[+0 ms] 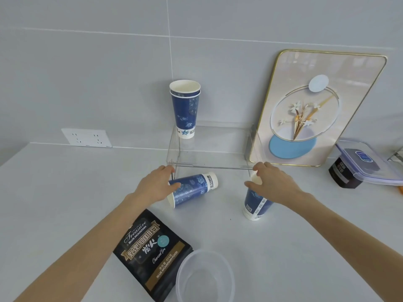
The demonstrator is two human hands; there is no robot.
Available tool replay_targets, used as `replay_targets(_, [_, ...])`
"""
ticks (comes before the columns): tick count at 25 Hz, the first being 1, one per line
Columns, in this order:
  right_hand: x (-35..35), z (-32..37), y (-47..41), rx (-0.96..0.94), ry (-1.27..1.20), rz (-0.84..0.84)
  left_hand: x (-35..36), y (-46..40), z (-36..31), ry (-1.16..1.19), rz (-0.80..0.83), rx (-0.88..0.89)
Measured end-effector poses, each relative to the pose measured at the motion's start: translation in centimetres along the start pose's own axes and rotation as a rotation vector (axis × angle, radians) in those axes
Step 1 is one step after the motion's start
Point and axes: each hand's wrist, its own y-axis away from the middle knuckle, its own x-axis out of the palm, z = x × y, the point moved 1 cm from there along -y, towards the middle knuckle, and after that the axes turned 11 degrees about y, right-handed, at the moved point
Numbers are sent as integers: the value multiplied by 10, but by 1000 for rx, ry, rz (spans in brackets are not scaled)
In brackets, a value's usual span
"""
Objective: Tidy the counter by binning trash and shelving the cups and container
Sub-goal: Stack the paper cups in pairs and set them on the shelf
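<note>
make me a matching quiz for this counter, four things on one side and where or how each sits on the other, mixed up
Things:
1. stacked blue paper cups
2. single blue paper cup under the left hand
3. black coffee bag
4. clear round plastic container

Places or states:
A. lying flat on the counter beside the left forearm
B. upright on top of the clear acrylic shelf
C. empty, at the near edge
D. tipped on its side

Pairs: 1-B, 2-D, 3-A, 4-C

At frame centre, the left hand (156,188) rests on a tipped blue cup (193,188). The right hand (273,184) grips an upright cup (257,203) beside the clear shelf (212,147).
</note>
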Motion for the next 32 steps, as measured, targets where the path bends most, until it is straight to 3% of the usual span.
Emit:
replay_targets(3, [17,-4,7,21,11,31,29,6,12,7,-67,-88])
replay_targets(8, [30,-1,9,39,-47,-5,64,8,20,208,-63,-246])
replay_targets(13, [34,5,8,21,-77,-49,74,1,26,324,-126,-293])
replay_targets(19, [31,11,13,-30,-109,-68,68,11,33,355,-200,-190])
replay_targets(25, [10,21,16,-136,-146,-154,29,22,20,294,-282,76])
replay_targets(32, [-35,33,14,-246,-179,-390,9,28,8,-111,-195,312])
